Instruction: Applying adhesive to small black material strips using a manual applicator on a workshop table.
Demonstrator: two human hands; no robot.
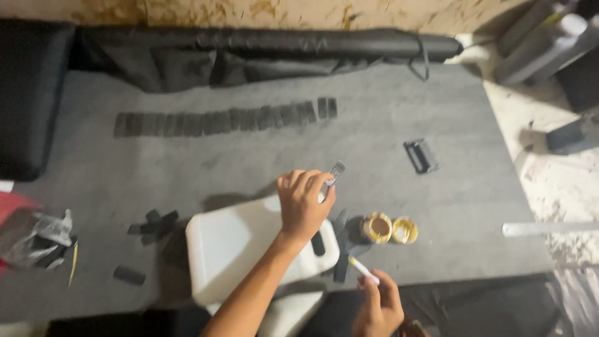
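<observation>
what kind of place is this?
Likely a small craft workshop, maybe leather or strap work: a row of cut dark strips on the grey work mat, an open tin of adhesive-like paste, and a rolled black sheet.

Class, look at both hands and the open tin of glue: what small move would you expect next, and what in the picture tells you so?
Probably the right hand brings its white stick to the open tin to pick up glue. The stick's tip points toward the tin, whose lid lies beside it. The left hand pinches a small grey piece raised above the white jug, as if awaiting glue.
</observation>
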